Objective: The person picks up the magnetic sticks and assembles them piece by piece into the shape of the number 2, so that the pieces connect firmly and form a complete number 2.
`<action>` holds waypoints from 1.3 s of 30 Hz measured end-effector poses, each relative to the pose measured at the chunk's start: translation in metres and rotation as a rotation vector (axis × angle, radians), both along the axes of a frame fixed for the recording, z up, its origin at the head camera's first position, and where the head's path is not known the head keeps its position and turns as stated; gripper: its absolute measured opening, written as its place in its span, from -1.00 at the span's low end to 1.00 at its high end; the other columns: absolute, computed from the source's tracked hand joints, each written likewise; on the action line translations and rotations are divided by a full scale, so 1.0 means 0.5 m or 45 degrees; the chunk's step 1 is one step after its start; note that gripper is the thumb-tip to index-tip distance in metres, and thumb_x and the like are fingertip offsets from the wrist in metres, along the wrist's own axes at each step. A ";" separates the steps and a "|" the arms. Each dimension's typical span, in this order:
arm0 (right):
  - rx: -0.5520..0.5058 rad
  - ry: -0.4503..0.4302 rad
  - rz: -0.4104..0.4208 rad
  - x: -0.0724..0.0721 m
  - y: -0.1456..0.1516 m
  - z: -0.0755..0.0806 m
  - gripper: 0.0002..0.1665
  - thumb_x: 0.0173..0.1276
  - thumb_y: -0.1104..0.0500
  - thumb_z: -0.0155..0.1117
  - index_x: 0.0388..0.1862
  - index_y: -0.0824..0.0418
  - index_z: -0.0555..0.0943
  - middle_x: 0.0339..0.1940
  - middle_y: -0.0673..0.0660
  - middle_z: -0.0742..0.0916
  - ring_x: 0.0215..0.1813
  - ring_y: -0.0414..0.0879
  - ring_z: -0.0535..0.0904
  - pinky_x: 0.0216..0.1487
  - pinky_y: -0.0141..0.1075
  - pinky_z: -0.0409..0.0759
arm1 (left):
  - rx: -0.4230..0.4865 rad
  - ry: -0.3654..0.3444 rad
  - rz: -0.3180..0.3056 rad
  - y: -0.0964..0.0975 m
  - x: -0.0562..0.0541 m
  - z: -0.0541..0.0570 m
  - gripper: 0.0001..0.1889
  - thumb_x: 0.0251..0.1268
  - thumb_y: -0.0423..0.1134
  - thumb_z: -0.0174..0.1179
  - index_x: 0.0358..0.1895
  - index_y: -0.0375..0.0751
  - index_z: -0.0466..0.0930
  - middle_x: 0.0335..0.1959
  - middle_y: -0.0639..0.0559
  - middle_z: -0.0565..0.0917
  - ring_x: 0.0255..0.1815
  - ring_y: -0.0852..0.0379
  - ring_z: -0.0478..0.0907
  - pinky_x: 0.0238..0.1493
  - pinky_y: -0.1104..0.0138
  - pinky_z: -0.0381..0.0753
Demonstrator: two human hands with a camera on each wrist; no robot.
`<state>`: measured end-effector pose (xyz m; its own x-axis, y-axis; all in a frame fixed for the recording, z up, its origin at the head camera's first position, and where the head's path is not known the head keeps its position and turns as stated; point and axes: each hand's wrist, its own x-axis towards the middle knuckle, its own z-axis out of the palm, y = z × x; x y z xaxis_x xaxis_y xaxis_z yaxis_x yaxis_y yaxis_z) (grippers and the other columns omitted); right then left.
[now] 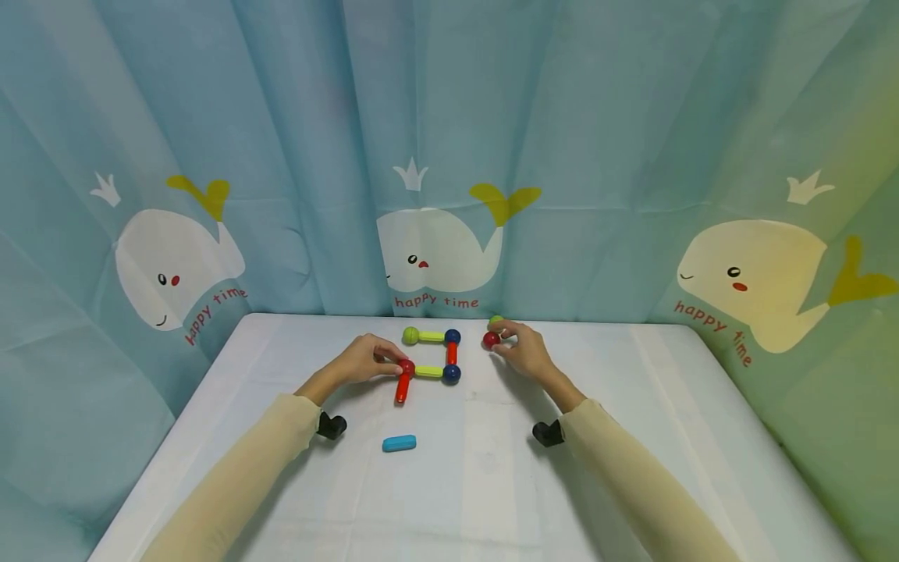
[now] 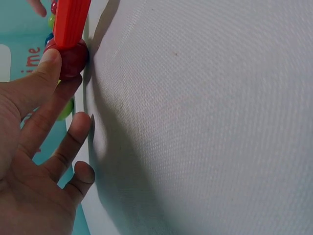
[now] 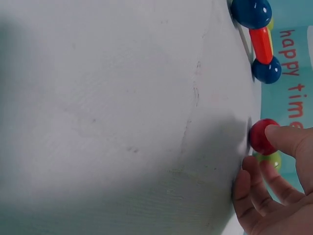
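My left hand [image 1: 364, 359] pinches a red ball [image 2: 74, 61] between thumb and finger, its other fingers spread loosely. That ball is one corner of a shape of balls and rods on the table. A red rod [image 1: 402, 389] points from it toward the front; a yellow-green rod [image 1: 428, 372] leads right to a blue ball [image 1: 452, 374]. Another red rod [image 1: 453, 354] runs to a far blue ball [image 1: 453, 336], then a yellow-green rod [image 1: 431, 337] and green ball [image 1: 410, 336]. My right hand [image 1: 528, 355] holds a separate red ball [image 3: 263, 136], thumb against it. Beside it a green ball [image 3: 270, 160] is partly hidden.
A loose blue rod [image 1: 399, 443] lies nearer the front of the white-covered table [image 1: 463, 499]. Behind the table hangs a blue-green curtain [image 1: 597, 156] printed with whales. Black wrist-worn pieces [image 1: 548, 434] show below both sleeves.
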<state>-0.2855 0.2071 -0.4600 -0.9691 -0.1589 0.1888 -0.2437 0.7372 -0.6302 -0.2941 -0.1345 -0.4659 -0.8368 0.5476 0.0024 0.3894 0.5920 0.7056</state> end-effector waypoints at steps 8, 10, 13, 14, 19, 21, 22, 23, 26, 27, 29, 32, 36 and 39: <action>0.006 -0.036 -0.025 -0.015 0.004 -0.013 -0.57 0.25 0.23 0.27 0.13 0.14 0.58 -0.08 0.23 0.71 -0.11 0.08 0.52 -0.15 -0.14 0.39 | 0.014 0.003 -0.012 -0.001 -0.001 -0.003 -0.77 0.11 -0.17 0.34 -0.12 0.05 0.71 -0.13 0.13 0.72 -0.12 0.19 0.62 0.02 0.23 0.58; 0.001 -0.039 -0.025 -0.016 0.003 -0.014 -0.57 0.25 0.23 0.27 0.13 0.15 0.58 -0.09 0.22 0.72 -0.19 0.04 0.52 -0.25 -0.24 0.37 | 0.016 0.006 -0.014 -0.001 -0.001 -0.002 -0.77 0.11 -0.18 0.34 -0.12 0.04 0.71 -0.13 0.13 0.72 -0.13 0.20 0.62 0.01 0.23 0.58; -0.011 -0.036 -0.019 -0.016 0.002 -0.013 -0.58 0.25 0.23 0.28 0.12 0.16 0.58 -0.10 0.23 0.72 -0.25 0.02 0.53 -0.32 -0.31 0.38 | 0.016 0.010 -0.018 -0.001 0.001 0.001 -0.77 0.11 -0.18 0.34 -0.12 0.03 0.71 -0.13 0.12 0.72 -0.14 0.20 0.62 0.00 0.24 0.58; -0.014 -0.037 -0.017 -0.015 0.002 -0.013 -0.58 0.25 0.23 0.28 0.12 0.16 0.58 -0.10 0.23 0.72 -0.24 0.02 0.55 -0.32 -0.31 0.40 | 0.015 0.010 -0.017 -0.001 0.001 0.002 -0.77 0.11 -0.18 0.34 -0.12 0.03 0.71 -0.13 0.12 0.72 -0.14 0.20 0.62 0.00 0.24 0.58; -0.015 -0.048 -0.014 -0.014 0.003 -0.014 -0.59 0.25 0.23 0.28 0.11 0.16 0.58 -0.08 0.23 0.72 -0.16 0.06 0.60 -0.19 -0.20 0.51 | 0.015 0.007 -0.017 0.000 0.001 0.004 -0.77 0.11 -0.19 0.34 -0.13 0.02 0.71 -0.14 0.12 0.72 -0.13 0.19 0.62 0.01 0.24 0.58; -0.015 -0.062 -0.012 -0.014 0.005 -0.014 -0.59 0.26 0.23 0.27 0.11 0.16 0.57 -0.07 0.23 0.71 -0.13 0.07 0.61 -0.13 -0.15 0.55 | 0.013 0.005 -0.019 0.001 0.002 0.004 -0.78 0.11 -0.20 0.34 -0.13 0.01 0.71 -0.14 0.12 0.73 -0.13 0.18 0.62 0.01 0.24 0.58; -0.017 -0.070 -0.012 -0.014 0.005 -0.015 -0.60 0.26 0.23 0.28 0.10 0.16 0.57 -0.06 0.23 0.71 -0.11 0.08 0.61 -0.10 -0.13 0.56 | 0.011 0.002 -0.016 0.001 0.002 0.004 -0.78 0.11 -0.19 0.34 -0.13 0.01 0.71 -0.14 0.12 0.73 -0.14 0.18 0.62 0.01 0.23 0.58; -0.021 -0.079 -0.013 -0.014 0.005 -0.015 -0.60 0.26 0.22 0.28 0.10 0.16 0.56 -0.06 0.23 0.71 -0.10 0.08 0.62 -0.08 -0.11 0.57 | 0.010 -0.003 -0.011 0.001 0.002 0.004 -0.78 0.11 -0.19 0.35 -0.14 0.02 0.72 -0.15 0.12 0.73 -0.14 0.18 0.62 0.01 0.23 0.58; -0.025 -0.097 -0.011 -0.014 0.006 -0.016 -0.61 0.27 0.21 0.28 0.10 0.16 0.56 -0.05 0.23 0.70 -0.10 0.09 0.62 -0.05 -0.09 0.58 | 0.000 -0.013 0.003 0.002 0.002 0.002 -0.79 0.10 -0.18 0.35 -0.15 0.04 0.72 -0.16 0.15 0.73 -0.14 0.20 0.61 0.02 0.24 0.57; -0.027 -0.098 -0.010 -0.014 0.006 -0.016 -0.61 0.27 0.21 0.28 0.09 0.16 0.56 -0.06 0.23 0.70 -0.10 0.09 0.62 -0.06 -0.10 0.58 | -0.001 -0.014 0.006 0.002 0.002 0.002 -0.79 0.10 -0.18 0.35 -0.15 0.04 0.72 -0.16 0.16 0.73 -0.14 0.20 0.61 0.02 0.24 0.57; -0.030 -0.101 -0.010 -0.014 0.006 -0.017 -0.61 0.26 0.21 0.28 0.09 0.16 0.56 -0.06 0.23 0.70 -0.11 0.09 0.62 -0.06 -0.10 0.59 | -0.003 -0.015 0.012 0.001 0.003 0.001 -0.79 0.09 -0.17 0.35 -0.16 0.06 0.72 -0.17 0.17 0.73 -0.14 0.21 0.61 0.02 0.25 0.57; -0.025 -0.093 -0.002 -0.014 0.007 -0.016 -0.61 0.26 0.21 0.28 0.09 0.17 0.56 -0.07 0.23 0.70 -0.13 0.09 0.63 -0.08 -0.11 0.59 | -0.005 -0.009 0.008 0.001 0.002 -0.001 -0.79 0.09 -0.17 0.35 -0.16 0.08 0.72 -0.17 0.18 0.73 -0.15 0.21 0.61 0.01 0.25 0.57; -0.024 -0.095 0.004 -0.013 0.010 -0.012 -0.61 0.25 0.19 0.29 0.08 0.17 0.56 -0.07 0.22 0.71 -0.13 0.07 0.65 -0.12 -0.14 0.59 | -0.002 -0.008 0.002 0.002 0.001 0.000 -0.79 0.09 -0.16 0.35 -0.16 0.09 0.72 -0.17 0.18 0.72 -0.14 0.21 0.61 0.02 0.24 0.58; -0.033 -0.099 0.011 -0.010 0.014 -0.008 -0.60 0.25 0.18 0.29 0.08 0.18 0.56 -0.07 0.23 0.71 -0.14 0.07 0.66 -0.13 -0.15 0.61 | 0.000 -0.008 0.006 0.003 -0.001 0.000 -0.79 0.09 -0.16 0.35 -0.16 0.09 0.71 -0.17 0.19 0.72 -0.14 0.21 0.62 0.02 0.24 0.57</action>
<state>-0.2908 0.2140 -0.4639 -0.9796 -0.1636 0.1170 -0.1996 0.7183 -0.6665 -0.2947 -0.1332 -0.4657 -0.8392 0.5438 -0.0027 0.3825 0.5938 0.7079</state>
